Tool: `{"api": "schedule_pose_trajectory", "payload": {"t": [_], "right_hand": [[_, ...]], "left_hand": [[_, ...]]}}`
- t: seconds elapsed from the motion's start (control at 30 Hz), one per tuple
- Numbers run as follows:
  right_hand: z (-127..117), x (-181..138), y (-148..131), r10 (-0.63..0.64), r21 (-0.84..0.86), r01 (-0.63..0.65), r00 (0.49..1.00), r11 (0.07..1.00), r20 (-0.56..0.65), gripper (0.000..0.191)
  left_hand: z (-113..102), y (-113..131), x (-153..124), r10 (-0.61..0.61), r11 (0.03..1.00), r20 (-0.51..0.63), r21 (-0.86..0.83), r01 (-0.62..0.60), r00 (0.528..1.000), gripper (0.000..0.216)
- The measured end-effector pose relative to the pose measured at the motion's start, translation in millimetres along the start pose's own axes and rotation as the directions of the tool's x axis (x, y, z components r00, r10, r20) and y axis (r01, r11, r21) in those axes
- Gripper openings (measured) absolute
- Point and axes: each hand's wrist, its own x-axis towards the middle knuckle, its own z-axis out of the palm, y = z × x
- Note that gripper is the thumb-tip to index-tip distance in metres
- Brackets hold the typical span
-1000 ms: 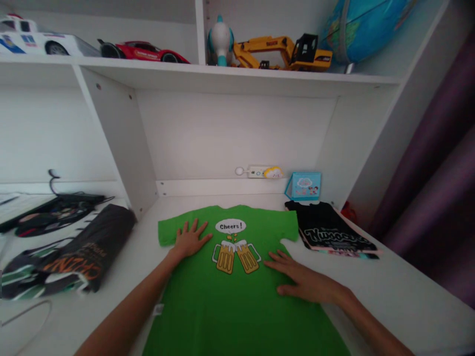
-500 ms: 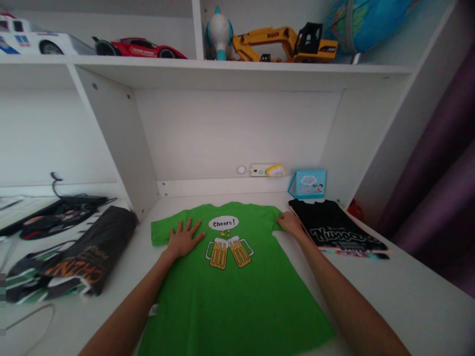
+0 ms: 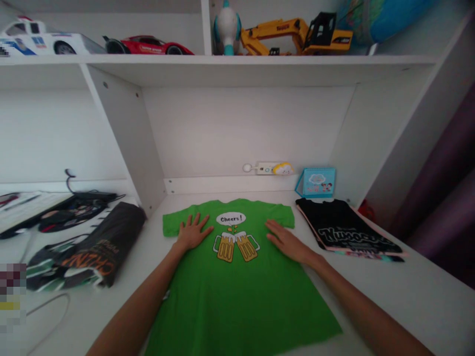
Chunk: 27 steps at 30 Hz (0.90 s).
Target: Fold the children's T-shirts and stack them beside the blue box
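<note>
A green T-shirt lies spread out on the white desk, its neck toward the back wall and both short sleeves out to the sides. Its front print shows two beer mugs under a "Cheers!" bubble. My left hand rests flat on the shirt near the left sleeve, fingers spread. On the right half of the chest lies my right hand, palm down with the fingers stretched toward the print. Neither hand grips the cloth. The lowest part of the shirt is cut off by the frame edge.
Right of the shirt is a stack of folded shirts, black on top. A blue desk calendar and a power strip stand behind. Dark bundled clothes lie left. Overhead, a shelf carries toy vehicles and a globe.
My right hand has let go of the right sleeve and moved left onto the shirt's chest, opening flat. That sleeve now lies spread out. My left hand stays in place on the cloth.
</note>
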Motion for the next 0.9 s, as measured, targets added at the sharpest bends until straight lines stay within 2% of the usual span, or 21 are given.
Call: {"api": "schedule_pose_trajectory", "payload": {"t": [0.03, 0.1, 0.2, 0.33, 0.4, 0.47, 0.53, 0.57, 0.73, 0.83, 0.9], "right_hand": [[4.4, -7.9, -2.8, -0.037, 0.004, 0.037, 0.997, 0.999, 0.062, 0.063], [9.0, -20.2, -2.1, 0.015, -0.028, -0.011, 0.991, 1.0, 0.133, 0.072], [5.2, -26.6, 5.3, 0.18, -0.103, -0.167, 0.974, 0.981, 0.137, 0.07], [-8.8, -28.9, -0.7, 0.225, -0.132, -0.208, 0.967, 0.969, 0.123, 0.07], [-13.3, -37.7, -13.0, 0.197, -0.108, -0.187, 0.976, 0.976, 0.095, 0.069], [-13.0, -52.5, -27.0, 0.089, -0.04, -0.085, 0.99, 0.996, 0.112, 0.067], [-7.6, -70.1, -38.1, -0.018, 0.02, 0.015, 0.988, 1.0, 0.155, 0.069], [-3.8, -78.7, -41.7, -0.033, 0.027, 0.029, 0.986, 0.999, 0.163, 0.07], [3.8, -111.9, -41.6, 0.093, -0.036, -0.089, 0.987, 0.995, 0.129, 0.075], [-15.2, -114.6, -33.2, 0.106, -0.03, -0.102, 0.959, 0.994, 0.264, 0.076], [-32.6, -100.8, -27.8, 0.081, -0.013, -0.081, 0.947, 0.997, 0.312, 0.068]], "left_hand": [[-0.5, 0.0, -0.3, 0.0, 1.0, 0.005, 0.0, 0.0, 1.0, 0.068], [-1.1, -0.4, -0.6, 0.0, 1.0, 0.012, -0.001, 0.0, 1.0, 0.069], [-0.7, -2.0, -0.6, 0.002, 1.0, 0.018, -0.007, -0.002, 1.0, 0.069], [-0.7, -2.6, -1.5, 0.009, 1.0, -0.006, 0.003, -0.009, 1.0, 0.066], [-2.8, 0.1, -3.6, 0.033, 0.999, -0.055, 0.029, -0.032, 0.998, 0.063], [-5.8, 5.3, -7.4, 0.08, 0.996, -0.094, 0.047, -0.075, 0.992, 0.061], [-7.9, 12.3, -12.3, 0.129, 0.991, -0.075, 0.036, -0.127, 0.989, 0.062], [-8.0, 15.9, -15.1, 0.14, 0.99, -0.047, 0.02, -0.139, 0.989, 0.064], [-1.5, 29.3, -29.2, 0.113, 0.993, 0.042, -0.046, -0.111, 0.993, 0.071], [-0.1, 34.3, -35.2, 0.129, 0.991, 0.04, -0.041, -0.127, 0.991, 0.071], [-2.5, 36.6, -34.6, 0.127, 0.992, 0.009, -0.019, -0.127, 0.992, 0.069]]}}
